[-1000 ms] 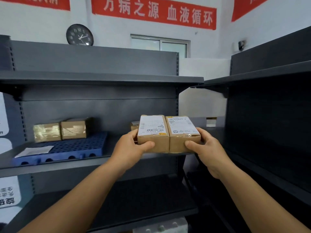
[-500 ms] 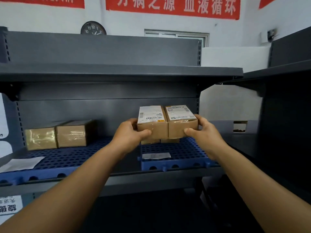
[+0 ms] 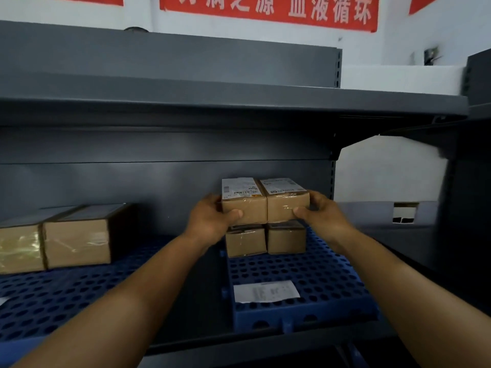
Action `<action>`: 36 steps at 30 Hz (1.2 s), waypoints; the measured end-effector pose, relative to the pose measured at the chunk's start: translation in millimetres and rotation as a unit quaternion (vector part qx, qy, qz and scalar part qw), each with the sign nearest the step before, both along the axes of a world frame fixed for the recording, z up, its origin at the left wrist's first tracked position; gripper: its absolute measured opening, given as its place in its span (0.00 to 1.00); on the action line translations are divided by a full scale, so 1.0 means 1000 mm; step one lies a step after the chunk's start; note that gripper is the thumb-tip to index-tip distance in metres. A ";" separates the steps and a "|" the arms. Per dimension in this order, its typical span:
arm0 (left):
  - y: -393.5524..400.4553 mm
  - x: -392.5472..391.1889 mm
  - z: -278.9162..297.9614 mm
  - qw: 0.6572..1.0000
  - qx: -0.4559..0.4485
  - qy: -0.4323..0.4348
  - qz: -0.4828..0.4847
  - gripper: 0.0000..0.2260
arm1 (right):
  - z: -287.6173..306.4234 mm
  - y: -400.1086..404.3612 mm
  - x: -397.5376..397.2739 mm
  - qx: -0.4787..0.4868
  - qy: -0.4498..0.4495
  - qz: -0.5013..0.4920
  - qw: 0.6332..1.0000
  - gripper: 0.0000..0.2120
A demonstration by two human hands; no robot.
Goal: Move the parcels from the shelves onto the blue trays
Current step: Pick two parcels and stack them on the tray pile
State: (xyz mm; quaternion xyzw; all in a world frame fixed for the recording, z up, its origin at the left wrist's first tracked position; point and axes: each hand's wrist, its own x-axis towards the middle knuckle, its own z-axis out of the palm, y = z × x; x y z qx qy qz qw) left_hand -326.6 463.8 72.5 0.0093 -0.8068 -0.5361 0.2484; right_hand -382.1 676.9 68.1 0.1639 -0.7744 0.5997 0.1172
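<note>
I hold two small brown parcels side by side, each with a white label on top. My left hand (image 3: 212, 221) grips the left parcel (image 3: 244, 203) and my right hand (image 3: 322, 216) grips the right parcel (image 3: 288, 201). Directly beneath them, two more brown parcels (image 3: 265, 240) stand at the back of the right blue tray (image 3: 305, 274); whether the held pair touches them I cannot tell. A white paper slip (image 3: 265, 291) lies near that tray's front edge. Two bigger taped parcels (image 3: 55, 243) stand on the left blue tray (image 3: 66, 296).
The trays lie on a dark grey metal shelf (image 3: 212, 343), with another shelf board (image 3: 212, 102) overhead and a grey back panel behind. A narrow bare gap separates the two trays. A second dark shelving unit (image 3: 473, 208) stands at the right.
My view turned left and closed in on the shelf. Both hands carried the two parcels forward, from in front of the shelf to right above the pair on the right tray.
</note>
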 end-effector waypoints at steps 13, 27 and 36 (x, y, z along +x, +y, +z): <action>-0.007 -0.039 -0.020 1.000 -0.008 -0.023 -0.011 0.16 | -0.016 0.000 -0.029 0.017 -0.031 0.004 0.999 0.18; 0.003 -0.041 -0.019 0.997 -0.058 -0.042 0.039 0.15 | -0.012 -0.004 -0.027 0.113 -0.037 -0.038 0.992 0.16; 0.015 -0.031 -0.022 0.990 -0.101 -0.081 0.049 0.14 | -0.012 -0.008 -0.017 0.134 -0.066 -0.053 0.987 0.22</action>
